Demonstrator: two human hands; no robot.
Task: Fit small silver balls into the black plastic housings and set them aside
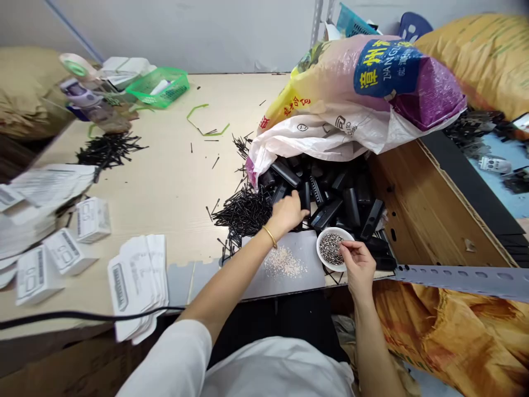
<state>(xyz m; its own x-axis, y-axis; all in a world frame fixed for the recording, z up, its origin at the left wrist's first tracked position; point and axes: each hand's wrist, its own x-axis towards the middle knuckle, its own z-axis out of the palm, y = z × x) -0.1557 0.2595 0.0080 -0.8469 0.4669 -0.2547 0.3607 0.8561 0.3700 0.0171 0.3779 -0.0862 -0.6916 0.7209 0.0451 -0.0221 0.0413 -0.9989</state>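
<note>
My left hand (288, 213), with a gold bangle on its wrist, is at the near edge of a pile of black plastic casings (351, 207). Its thumb and fingers close about one black casing (306, 197), partly hidden by the hand. My right hand (359, 264) pinches at the right rim of a white bowl (321, 255) of small shiny metal pieces (330, 248); what lies between the fingertips is too small to make out. Left of the bowl, small pale pink bits (285, 262) are scattered on a grey sheet (312, 278).
Thin black sticks (243, 212) are heaped left of the casings, with another heap (107, 150) farther left. A printed plastic sack (330, 105) covers the pile's back. White boxes (66, 251), flat white cartons (138, 281) and a black cable (82, 315) lie left. A wooden panel (425, 204) stands right.
</note>
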